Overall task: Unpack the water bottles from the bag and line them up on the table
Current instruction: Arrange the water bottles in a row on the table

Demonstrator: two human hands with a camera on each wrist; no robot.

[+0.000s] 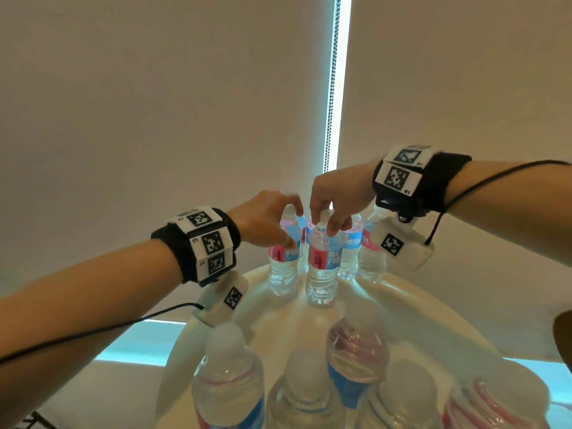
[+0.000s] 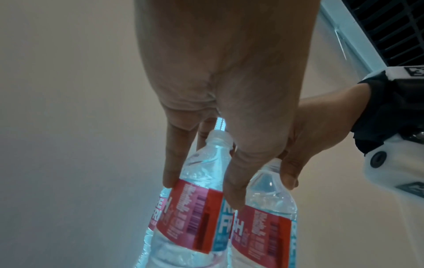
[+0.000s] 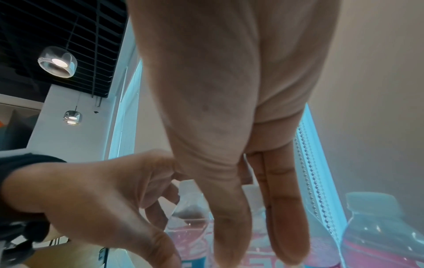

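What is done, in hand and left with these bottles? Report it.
Done: several clear plastic water bottles with red-and-blue labels stand upright at the far edge of the round white table. In hand: the left hand and right hand each grip a bottle top there. Left: five more bottles stand near the camera, not in that row. No bag is visible.
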